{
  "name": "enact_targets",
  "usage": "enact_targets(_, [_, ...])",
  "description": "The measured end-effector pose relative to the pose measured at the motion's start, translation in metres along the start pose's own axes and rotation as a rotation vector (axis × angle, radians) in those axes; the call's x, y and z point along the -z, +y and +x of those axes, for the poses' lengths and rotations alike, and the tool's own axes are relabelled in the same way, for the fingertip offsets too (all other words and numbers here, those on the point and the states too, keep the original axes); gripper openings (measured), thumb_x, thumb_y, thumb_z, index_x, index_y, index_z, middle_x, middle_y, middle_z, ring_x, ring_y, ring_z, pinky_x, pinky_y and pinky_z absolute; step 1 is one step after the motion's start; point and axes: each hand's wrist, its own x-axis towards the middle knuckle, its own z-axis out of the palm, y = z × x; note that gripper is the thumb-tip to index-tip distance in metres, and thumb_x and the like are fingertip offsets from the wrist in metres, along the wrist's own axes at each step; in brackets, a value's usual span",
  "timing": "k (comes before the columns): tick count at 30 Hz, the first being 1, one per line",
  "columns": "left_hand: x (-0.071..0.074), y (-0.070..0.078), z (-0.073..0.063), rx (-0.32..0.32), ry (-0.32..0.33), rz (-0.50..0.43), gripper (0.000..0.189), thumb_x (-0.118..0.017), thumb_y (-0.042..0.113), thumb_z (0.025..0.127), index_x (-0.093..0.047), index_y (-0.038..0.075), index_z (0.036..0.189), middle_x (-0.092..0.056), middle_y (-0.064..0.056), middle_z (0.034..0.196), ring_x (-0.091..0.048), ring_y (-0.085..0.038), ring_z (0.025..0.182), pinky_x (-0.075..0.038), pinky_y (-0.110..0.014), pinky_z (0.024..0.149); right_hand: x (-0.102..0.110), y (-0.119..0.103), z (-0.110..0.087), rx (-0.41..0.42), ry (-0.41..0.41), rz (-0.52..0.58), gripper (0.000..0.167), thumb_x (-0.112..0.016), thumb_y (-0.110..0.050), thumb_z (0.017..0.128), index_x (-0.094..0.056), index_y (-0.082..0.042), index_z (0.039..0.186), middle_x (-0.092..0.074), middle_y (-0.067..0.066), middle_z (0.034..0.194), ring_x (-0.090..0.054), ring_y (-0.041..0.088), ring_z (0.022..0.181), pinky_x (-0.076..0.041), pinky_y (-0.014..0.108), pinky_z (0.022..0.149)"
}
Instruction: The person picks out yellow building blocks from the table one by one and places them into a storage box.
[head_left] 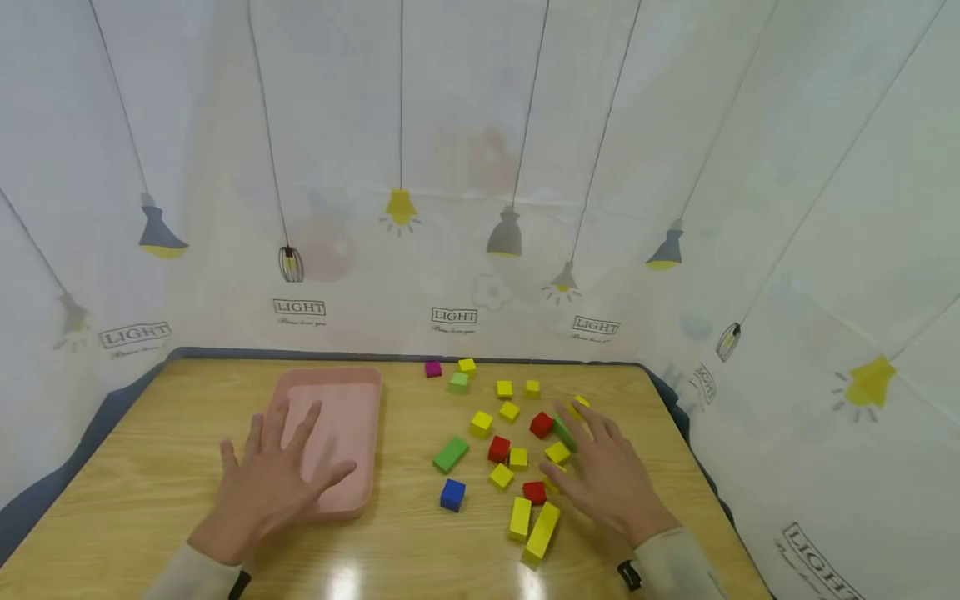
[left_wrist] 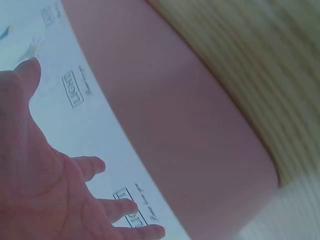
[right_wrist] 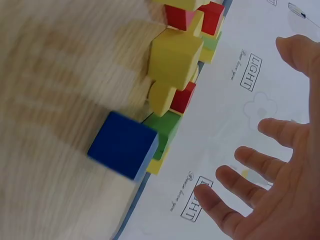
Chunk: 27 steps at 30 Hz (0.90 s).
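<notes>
Left hand (head_left: 273, 479) over pink tray (head_left: 330, 377) near worktop's (head_left: 187, 433) far edge, right hand (head_left: 611, 471) over coloured blocks (head_left: 498, 450) between tray and right edge; both splayed, apart, empty. Low right-hand sweep could scatter blocks.

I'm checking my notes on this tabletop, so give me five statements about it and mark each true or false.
1. The left hand and the right hand both have their fingers spread. True.
2. The left hand grips a yellow block. False: it holds nothing.
3. In the head view, the blue block lies to the right of the pink tray. True.
4. The blue block is stacked on a red one. False: it rests on the table.
5. Two long yellow blocks lie side by side. True.
</notes>
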Motion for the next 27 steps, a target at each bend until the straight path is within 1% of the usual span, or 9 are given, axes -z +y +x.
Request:
enact_targets(4, [0.001,-0.009,0.006,0.021,-0.006,-0.003,0.115,-0.054,0.093,0.102,-0.027,0.02,0.187,-0.019,-0.036,0.19,-0.025,-0.076,0.166,-0.023,-0.102,0.12,-0.001,-0.007,0.009,0.03,0.003,0.025,0.088,-0.071,-0.064,0.111,-0.037,-0.03,0.184,-0.044,0.015,0.186,-0.052,0.053,0.162,-0.051,0.077,0.124])
enact_targets(6, [0.003,-0.014,0.009,0.021,-0.009,-0.01,0.116,-0.054,0.092,0.104,-0.025,0.017,0.187,-0.02,-0.039,0.188,-0.03,-0.078,0.163,-0.033,-0.1,0.115,-0.001,-0.011,0.014,0.054,0.009,0.045,0.086,-0.071,-0.063,0.111,-0.038,-0.029,0.183,-0.046,0.014,0.185,-0.054,0.053,0.16,-0.052,0.077,0.123])
enact_targets(10, [0.006,-0.023,0.012,0.031,-0.035,-0.051,0.119,-0.054,0.09,0.105,-0.018,0.013,0.188,-0.017,-0.044,0.186,-0.036,-0.083,0.154,-0.045,-0.096,0.105,0.0,-0.021,0.027,0.079,0.007,0.086,0.085,-0.073,-0.06,0.111,-0.041,-0.026,0.182,-0.047,0.013,0.184,-0.057,0.049,0.158,-0.054,0.073,0.123])
enact_targets(12, [0.009,-0.025,0.014,0.044,-0.052,-0.069,0.12,-0.053,0.09,0.106,-0.014,0.011,0.188,-0.019,-0.045,0.185,-0.039,-0.086,0.15,-0.048,-0.096,0.102,-0.001,-0.027,0.034,0.084,-0.008,0.1,0.085,-0.073,-0.058,0.111,-0.041,-0.027,0.182,-0.048,0.012,0.182,-0.057,0.045,0.159,-0.056,0.071,0.122])
enact_targets(14, [0.011,-0.027,0.017,0.055,-0.073,-0.081,0.121,-0.052,0.09,0.107,-0.01,0.009,0.188,-0.023,-0.047,0.182,-0.042,-0.086,0.146,-0.048,-0.095,0.102,-0.002,-0.032,0.04,0.086,-0.029,0.115,0.084,-0.074,-0.056,0.111,-0.041,-0.026,0.182,-0.049,0.013,0.182,-0.055,0.043,0.161,-0.057,0.069,0.123])
enact_targets(18, [0.016,-0.029,0.023,0.076,-0.111,-0.093,0.123,-0.053,0.088,0.108,-0.005,0.007,0.188,-0.03,-0.05,0.176,-0.047,-0.084,0.143,-0.051,-0.092,0.101,-0.004,-0.043,0.052,0.092,-0.064,0.127,0.081,-0.076,-0.052,0.111,-0.044,-0.025,0.181,-0.052,0.015,0.18,-0.053,0.042,0.163,-0.056,0.066,0.125])
enact_targets(21, [0.018,-0.033,0.027,0.099,-0.13,-0.1,0.126,-0.056,0.087,0.107,-0.003,0.006,0.187,-0.028,-0.052,0.174,-0.054,-0.079,0.14,-0.055,-0.087,0.098,-0.005,-0.051,0.062,0.099,-0.082,0.136,0.078,-0.077,-0.049,0.111,-0.048,-0.025,0.179,-0.054,0.014,0.179,-0.053,0.042,0.163,-0.052,0.065,0.13])
enact_targets(23, [0.018,-0.037,0.029,0.111,-0.143,-0.108,0.126,-0.058,0.085,0.108,-0.001,0.004,0.187,-0.026,-0.053,0.173,-0.059,-0.075,0.138,-0.057,-0.085,0.099,-0.006,-0.056,0.066,0.102,-0.094,0.143,0.077,-0.078,-0.048,0.111,-0.049,-0.027,0.178,-0.054,0.012,0.179,-0.055,0.042,0.162,-0.052,0.064,0.13])
enact_targets(27, [0.02,-0.045,0.031,0.121,-0.17,-0.122,0.126,-0.06,0.079,0.11,0.003,0.001,0.185,-0.031,-0.055,0.168,-0.068,-0.063,0.129,-0.058,-0.079,0.1,-0.007,-0.065,0.074,0.132,-0.102,0.144,0.076,-0.079,-0.044,0.111,-0.048,-0.026,0.179,-0.057,0.011,0.175,-0.061,0.039,0.155,-0.057,0.06,0.126])
